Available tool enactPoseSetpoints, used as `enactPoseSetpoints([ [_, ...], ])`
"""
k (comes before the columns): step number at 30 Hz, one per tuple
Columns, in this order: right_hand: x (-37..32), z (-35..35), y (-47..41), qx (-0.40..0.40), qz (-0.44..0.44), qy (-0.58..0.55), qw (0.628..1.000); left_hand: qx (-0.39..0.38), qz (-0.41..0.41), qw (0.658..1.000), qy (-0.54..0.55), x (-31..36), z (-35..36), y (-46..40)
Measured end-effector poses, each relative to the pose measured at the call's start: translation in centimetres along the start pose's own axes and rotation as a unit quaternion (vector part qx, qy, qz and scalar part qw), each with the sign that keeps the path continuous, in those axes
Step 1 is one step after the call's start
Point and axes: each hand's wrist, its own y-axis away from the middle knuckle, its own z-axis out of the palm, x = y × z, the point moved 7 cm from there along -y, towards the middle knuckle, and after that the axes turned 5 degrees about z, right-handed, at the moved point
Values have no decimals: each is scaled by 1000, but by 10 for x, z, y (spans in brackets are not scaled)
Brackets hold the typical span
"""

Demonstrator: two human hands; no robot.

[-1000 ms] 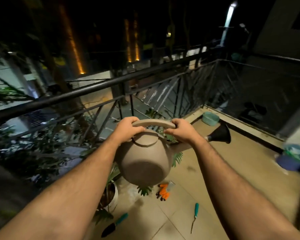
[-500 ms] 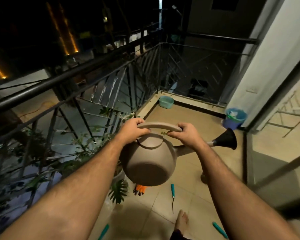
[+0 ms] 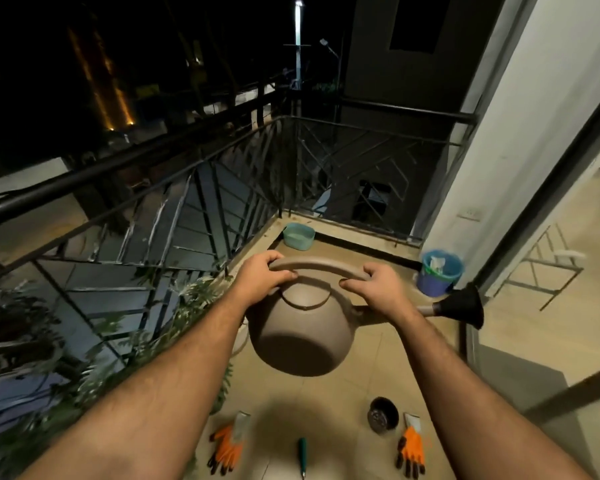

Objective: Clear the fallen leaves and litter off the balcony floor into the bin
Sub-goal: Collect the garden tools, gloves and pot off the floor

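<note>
You hold one watering can (image 3: 302, 337) in the air with both hands, above the balcony floor (image 3: 378, 355).

Your left hand (image 3: 262, 280) and your right hand (image 3: 374, 289) each have the fingers curled around the arched handle (image 3: 317, 263), one at each end, so both are clamped on it. The black rose (image 3: 463, 304) of the spout points to the right. On the floor I count two orange gloves, one (image 3: 227, 445) at the lower left and one (image 3: 411, 448) at the lower right, one green-handled tool (image 3: 302, 452) between them, and one small dark pot (image 3: 382, 415) just beside the right glove. One blue bin (image 3: 440, 273) stands by the wall, far right, with some litter inside it. One teal tub (image 3: 298, 236) sits in the far corner by the railing (image 3: 222, 202). Fallen leaves on the floor I cannot tell in this light.
</note>
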Motion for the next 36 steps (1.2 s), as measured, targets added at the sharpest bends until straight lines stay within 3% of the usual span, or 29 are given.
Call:
enactPoseSetpoints([
  [6, 4, -48, -84, 34, -2, 0, 999, -2, 41, 999, -11, 39, 28, -103],
  [10, 7, -60, -129, 43, -2, 13, 999, -1, 53, 999, -9, 42, 37, -151],
  [16, -3, -85, -256, 62, -3, 24, 998, -5, 60, 998, 13, 31, 58, -290],
  [28, -24, -100, -476, 102, 49, -12, 994, -95, 83, 992, -20, 18, 60, -557],
  [36, -10, -102, -611, 55, 50, 5, 997, -94, 56, 994, -21, -15, 86, -675],
])
